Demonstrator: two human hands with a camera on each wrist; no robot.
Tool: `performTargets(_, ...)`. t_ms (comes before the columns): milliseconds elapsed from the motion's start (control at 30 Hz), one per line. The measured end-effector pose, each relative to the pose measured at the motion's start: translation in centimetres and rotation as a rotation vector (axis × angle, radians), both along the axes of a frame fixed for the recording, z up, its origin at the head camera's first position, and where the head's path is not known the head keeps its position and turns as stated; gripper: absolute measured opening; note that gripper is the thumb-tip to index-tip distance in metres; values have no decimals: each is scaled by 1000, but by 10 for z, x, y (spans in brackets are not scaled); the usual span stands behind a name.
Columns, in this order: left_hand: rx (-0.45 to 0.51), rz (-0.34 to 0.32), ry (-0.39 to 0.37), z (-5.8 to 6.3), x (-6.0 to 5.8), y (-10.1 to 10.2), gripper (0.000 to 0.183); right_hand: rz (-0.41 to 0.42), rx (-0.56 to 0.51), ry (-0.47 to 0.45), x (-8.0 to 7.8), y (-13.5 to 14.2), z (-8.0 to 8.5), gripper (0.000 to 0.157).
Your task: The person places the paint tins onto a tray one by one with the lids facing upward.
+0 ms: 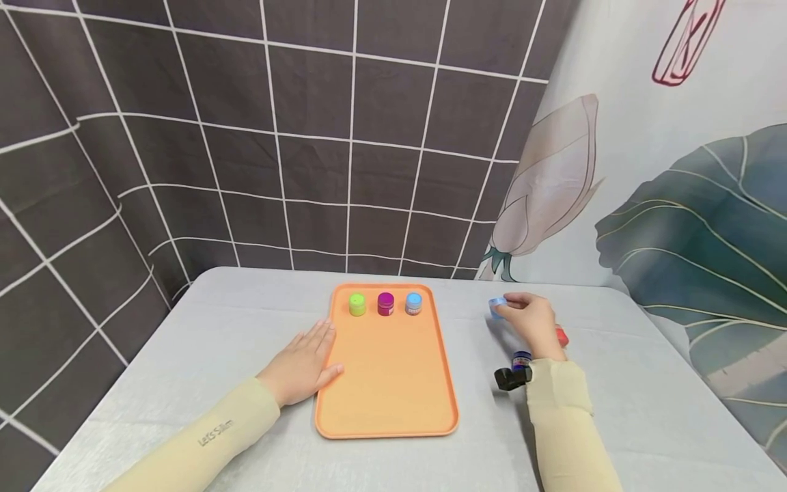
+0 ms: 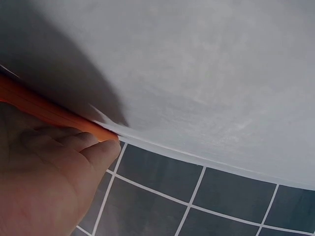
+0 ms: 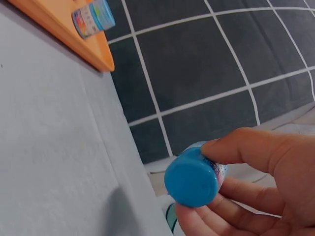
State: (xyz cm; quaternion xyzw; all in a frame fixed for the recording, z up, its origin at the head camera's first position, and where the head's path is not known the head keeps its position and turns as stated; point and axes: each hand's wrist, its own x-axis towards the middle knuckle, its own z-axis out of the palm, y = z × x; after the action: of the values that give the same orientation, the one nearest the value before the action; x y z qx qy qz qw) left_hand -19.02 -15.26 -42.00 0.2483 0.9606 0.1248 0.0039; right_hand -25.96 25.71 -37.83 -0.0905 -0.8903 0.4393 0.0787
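Note:
My right hand [image 1: 530, 321] pinches a small light blue jar [image 3: 192, 177] between thumb and fingers, right of the orange tray [image 1: 387, 383]. The jar is tilted, and its shadow falls on the cloth below. My left hand [image 1: 301, 365] rests on the tray's left edge with fingers extended. Along the tray's far end stand a lime green jar [image 1: 357, 305], a purple jar [image 1: 385, 304] and a blue jar [image 1: 414, 303] in a row. Near my right wrist stands a dark blue jar [image 1: 521, 359]. A red jar [image 1: 562, 336] is partly hidden behind my right hand.
A pale cloth [image 1: 233, 314] covers the table. Behind it hangs a dark curtain [image 1: 313, 164] with white grid lines, and on the right a white one with a flower and leaf print [image 1: 707, 225]. A black wrist device [image 1: 510, 378] sits by my right cuff.

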Motion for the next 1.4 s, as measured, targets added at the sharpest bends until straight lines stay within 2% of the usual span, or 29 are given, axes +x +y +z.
performTargets(500, -16, -6, 28, -6, -4, -2, 74, 69, -83, 71, -5, -29, -2, 45)
performTargets(867, -3, -9, 16, -2, -2, -1, 73, 122, -159, 118, -4, -50, -6, 44)
performTargets(1200, 1, -11, 9, -1, -1, -2, 73, 163, -160, 126, 0, -75, -8, 39)
performTargets(1400, -1, -8, 6, 1, 0, -1, 73, 223, -136, 187, 4, -91, -9, 39)
